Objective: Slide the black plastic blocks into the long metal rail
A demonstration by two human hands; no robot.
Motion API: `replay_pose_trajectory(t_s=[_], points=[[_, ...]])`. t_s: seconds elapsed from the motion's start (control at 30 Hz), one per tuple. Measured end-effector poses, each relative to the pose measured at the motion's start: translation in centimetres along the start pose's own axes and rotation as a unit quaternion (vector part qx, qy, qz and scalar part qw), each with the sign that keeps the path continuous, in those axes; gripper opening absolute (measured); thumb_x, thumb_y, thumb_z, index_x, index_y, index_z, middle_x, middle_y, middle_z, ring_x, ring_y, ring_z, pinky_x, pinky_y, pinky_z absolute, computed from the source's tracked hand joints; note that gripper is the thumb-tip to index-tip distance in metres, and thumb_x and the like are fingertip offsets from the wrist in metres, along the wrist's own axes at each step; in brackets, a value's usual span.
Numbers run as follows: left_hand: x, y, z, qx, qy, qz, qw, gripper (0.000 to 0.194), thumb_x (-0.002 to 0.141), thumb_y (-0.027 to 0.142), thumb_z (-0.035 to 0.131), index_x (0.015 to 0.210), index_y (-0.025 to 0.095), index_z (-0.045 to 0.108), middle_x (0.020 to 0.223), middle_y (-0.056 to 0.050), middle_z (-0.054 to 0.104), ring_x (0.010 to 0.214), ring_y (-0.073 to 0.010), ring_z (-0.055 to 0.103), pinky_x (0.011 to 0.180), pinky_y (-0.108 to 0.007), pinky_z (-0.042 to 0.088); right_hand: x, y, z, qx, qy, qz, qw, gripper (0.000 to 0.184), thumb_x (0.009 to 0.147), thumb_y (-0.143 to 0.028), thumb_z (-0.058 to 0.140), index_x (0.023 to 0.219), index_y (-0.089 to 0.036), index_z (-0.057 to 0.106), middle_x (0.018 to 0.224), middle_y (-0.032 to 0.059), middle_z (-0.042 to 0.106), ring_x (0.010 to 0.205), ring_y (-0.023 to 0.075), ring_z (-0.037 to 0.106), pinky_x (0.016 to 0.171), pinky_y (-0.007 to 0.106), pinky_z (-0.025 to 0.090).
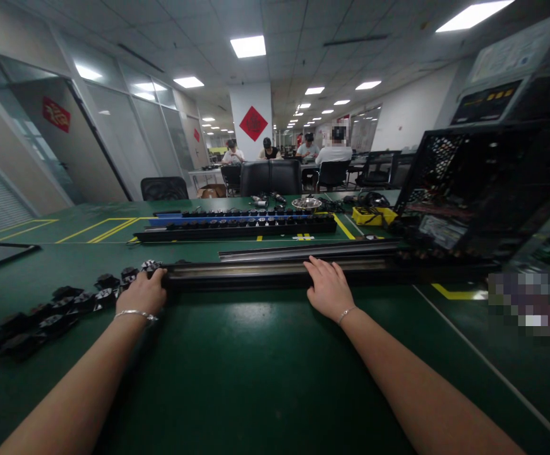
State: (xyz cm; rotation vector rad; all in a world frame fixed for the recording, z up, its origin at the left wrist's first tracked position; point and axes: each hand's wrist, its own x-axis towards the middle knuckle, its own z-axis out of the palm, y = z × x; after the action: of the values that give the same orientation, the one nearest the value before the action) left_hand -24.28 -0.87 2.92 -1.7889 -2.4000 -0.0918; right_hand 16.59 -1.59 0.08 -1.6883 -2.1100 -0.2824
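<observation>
1. Bare forearms (412,373) reach in from the lower corners over the green surface (237,373), each with a thin bracelet (137,314) at the wrist.
2. Just beyond them, the long black rail (246,280) lies across the surface, a metallic strip running along its upper side.
3. The left hand (143,292) is at the rail's left end, fingers bent and close together, touching it or very near; whether it pinches the end cannot be told.
4. The right hand (329,287) has its fingers extended and slightly spread, fingertips on the rail's near side, right of its middle, and the thumb apart from them.
5. Black knob-like parts (84,300), some with pale markings, lie in loose lines to the left, the closest beside the left hand.
6. A thinner rail (275,254) lies just behind the long one.
7. Farther back, a black tray (237,234) and a blue tray (161,221) stand near rows of small dark parts.
8. Behind those are a shiny dish (307,203) and, to the right, a yellow box (372,217).
9. An open black case (483,170) stands at the right; a dark flat panel (0,254) lies at the left edge.
10. Beyond the surface, people (334,155) sit among black chairs (271,177).
</observation>
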Motion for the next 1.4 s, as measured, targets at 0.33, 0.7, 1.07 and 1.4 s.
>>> replay_pose_trajectory(t_s=[0.33,0.7,1.07,1.4], points=[[1.0,-1.0,2.9,-0.100,0.045,0.003,0.994,0.063,0.079,0.022,0.043,0.140,0.027,0.032,0.141,-0.015,0.033,0.131,-0.0354,0.033,0.104,-0.047,0.033,0.0,0.0,0.2,-0.003,0.013,-0.001,1.000,0.057,0.071,-0.015,0.043,0.128,-0.017,0.050,0.140,0.0059,0.044,0.125,0.0204,0.039,0.109,0.042,0.016],[1.1,-1.5,2.3,-0.170,0.037,-0.037,0.984,0.061,0.077,0.022,0.043,0.138,0.025,0.037,0.146,-0.013,0.029,0.132,-0.0329,0.033,0.107,-0.045,0.031,0.0,0.0,0.0,-0.007,0.005,-0.004,1.000,0.055,0.073,-0.015,0.043,0.128,-0.017,0.049,0.140,0.0063,0.044,0.124,0.0203,0.040,0.109,0.042,0.017],[1.9,-3.6,2.9,-0.178,0.007,-0.083,0.981,0.060,0.082,0.035,0.040,0.140,0.025,0.030,0.146,-0.013,0.023,0.132,-0.0330,0.031,0.107,-0.045,0.028,0.0,0.2,0.1,-0.012,0.012,-0.013,1.000,0.054,0.071,-0.015,0.045,0.125,-0.018,0.051,0.139,0.0068,0.045,0.123,0.0210,0.041,0.108,0.042,0.018],[2.8,-5.9,4.1,-0.104,-0.008,-0.132,0.986,0.055,0.080,0.051,0.041,0.129,0.028,0.047,0.153,-0.007,0.017,0.138,-0.0364,0.014,0.103,-0.054,0.029,0.0,0.3,0.2,-0.014,0.012,-0.012,1.000,0.053,0.071,-0.015,0.045,0.123,-0.019,0.052,0.139,0.0057,0.045,0.122,0.0208,0.042,0.108,0.042,0.019]])
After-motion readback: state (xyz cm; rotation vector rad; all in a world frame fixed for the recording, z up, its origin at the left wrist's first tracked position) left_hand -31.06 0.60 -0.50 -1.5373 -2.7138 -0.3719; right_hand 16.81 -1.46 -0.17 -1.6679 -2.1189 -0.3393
